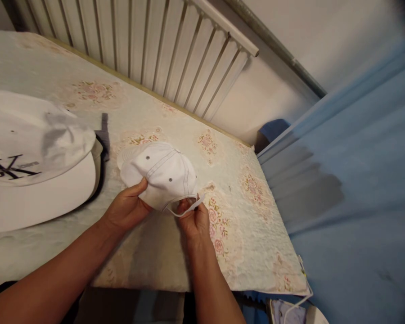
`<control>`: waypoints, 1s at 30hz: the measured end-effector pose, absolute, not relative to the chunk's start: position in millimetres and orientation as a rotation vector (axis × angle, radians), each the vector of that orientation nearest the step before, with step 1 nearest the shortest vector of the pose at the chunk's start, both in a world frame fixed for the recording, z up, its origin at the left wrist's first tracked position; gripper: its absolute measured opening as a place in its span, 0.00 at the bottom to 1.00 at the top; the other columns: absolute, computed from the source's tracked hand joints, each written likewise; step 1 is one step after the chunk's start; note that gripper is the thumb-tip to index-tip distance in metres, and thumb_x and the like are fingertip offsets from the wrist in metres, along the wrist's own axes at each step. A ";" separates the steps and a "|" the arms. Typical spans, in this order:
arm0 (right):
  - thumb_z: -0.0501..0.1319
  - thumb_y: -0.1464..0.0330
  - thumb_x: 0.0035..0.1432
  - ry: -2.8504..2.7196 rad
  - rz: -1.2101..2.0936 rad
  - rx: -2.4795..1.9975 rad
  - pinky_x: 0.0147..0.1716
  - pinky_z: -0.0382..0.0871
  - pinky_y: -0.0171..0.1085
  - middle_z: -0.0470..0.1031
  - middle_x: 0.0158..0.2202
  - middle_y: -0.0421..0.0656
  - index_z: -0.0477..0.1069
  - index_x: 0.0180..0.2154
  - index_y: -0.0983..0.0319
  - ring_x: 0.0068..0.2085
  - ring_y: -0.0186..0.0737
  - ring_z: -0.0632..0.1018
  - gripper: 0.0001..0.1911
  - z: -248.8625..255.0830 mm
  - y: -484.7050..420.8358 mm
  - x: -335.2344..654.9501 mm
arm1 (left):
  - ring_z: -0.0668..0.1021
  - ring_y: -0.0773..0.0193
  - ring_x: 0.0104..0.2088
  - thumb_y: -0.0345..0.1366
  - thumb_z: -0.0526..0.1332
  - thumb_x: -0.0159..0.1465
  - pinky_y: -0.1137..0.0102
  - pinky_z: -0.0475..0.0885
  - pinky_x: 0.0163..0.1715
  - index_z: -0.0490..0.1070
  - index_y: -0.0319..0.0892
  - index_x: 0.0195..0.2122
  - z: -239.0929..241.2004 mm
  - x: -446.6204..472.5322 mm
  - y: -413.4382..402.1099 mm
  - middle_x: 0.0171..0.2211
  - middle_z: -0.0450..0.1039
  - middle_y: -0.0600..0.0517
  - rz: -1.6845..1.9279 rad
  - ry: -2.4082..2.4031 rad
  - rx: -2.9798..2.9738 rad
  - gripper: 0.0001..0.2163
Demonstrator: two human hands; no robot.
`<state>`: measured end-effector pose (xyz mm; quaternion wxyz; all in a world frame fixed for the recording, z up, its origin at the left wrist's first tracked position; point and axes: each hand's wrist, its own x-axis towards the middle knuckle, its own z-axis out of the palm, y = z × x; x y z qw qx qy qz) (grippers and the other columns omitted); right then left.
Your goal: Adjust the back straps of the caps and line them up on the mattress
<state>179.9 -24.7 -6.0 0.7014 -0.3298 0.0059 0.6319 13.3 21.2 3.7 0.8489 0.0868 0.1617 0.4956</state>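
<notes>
A white baseball cap [165,173] with grey stitching and small dark eyelets is held up over the floral bedcover, its brim pointing left. My left hand [128,204] grips the cap's side, thumb on top and the other fingers hidden beneath. At the back opening, my right hand [195,218] is closed on the cap's thin strap [191,208]. To the left lies a larger white cap [37,153] with black letters on its front. Under it, part of a dark cap brim [99,173] and a grey strap [104,123] show.
The flower-patterned quilted cover [256,243] spreads over the surface below. Behind it stands a white radiator [148,49] against the wall. A blue curtain [357,180] hangs at the right, with a dark blue object [273,130] beside it. A white cable [299,303] runs near the front right corner.
</notes>
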 end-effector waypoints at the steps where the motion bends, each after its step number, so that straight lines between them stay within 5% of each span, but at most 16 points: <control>1: 0.64 0.77 0.55 0.008 1.415 -0.725 0.26 0.75 0.29 0.78 0.25 0.38 0.71 0.31 0.64 0.26 0.31 0.78 0.04 -7.5 -25.3 178.9 | 0.84 0.59 0.40 0.32 0.56 0.70 0.66 0.78 0.46 0.69 0.44 0.61 4.1 12.8 21.2 0.44 0.82 0.49 1.040 0.348 0.179 0.19; 9: 0.64 0.83 0.45 -0.150 1.434 -0.671 0.26 0.74 0.26 0.80 0.28 0.37 0.75 0.41 0.65 0.24 0.28 0.76 0.19 -13.8 -27.9 178.8 | 0.84 0.57 0.38 0.30 0.56 0.69 0.66 0.79 0.43 0.76 0.39 0.53 13.5 11.0 17.2 0.41 0.83 0.46 1.004 0.441 0.156 0.14; 19: 0.62 0.80 0.47 -0.054 1.469 -0.734 0.25 0.72 0.30 0.75 0.21 0.36 0.71 0.27 0.63 0.23 0.31 0.75 0.07 -12.4 -25.6 179.8 | 0.82 0.49 0.47 0.30 0.61 0.64 0.59 0.77 0.50 0.78 0.42 0.49 8.1 8.9 18.6 0.39 0.83 0.46 0.957 0.479 0.232 0.13; 25: 0.60 0.72 0.59 0.057 1.598 -0.757 0.22 0.72 0.28 0.79 0.25 0.37 0.75 0.36 0.62 0.26 0.33 0.77 0.05 -22.1 -15.8 176.3 | 0.80 0.45 0.50 0.29 0.64 0.60 0.56 0.76 0.51 0.78 0.40 0.48 -5.1 6.0 17.7 0.39 0.83 0.44 0.855 0.385 0.318 0.14; 30: 0.65 0.68 0.55 -0.013 1.557 -0.839 0.28 0.77 0.32 0.82 0.28 0.36 0.76 0.37 0.60 0.30 0.36 0.81 0.06 -32.3 -18.7 172.5 | 0.82 0.45 0.45 0.30 0.68 0.56 0.57 0.76 0.49 0.80 0.36 0.42 -12.6 4.7 15.0 0.33 0.83 0.44 0.744 0.270 0.393 0.13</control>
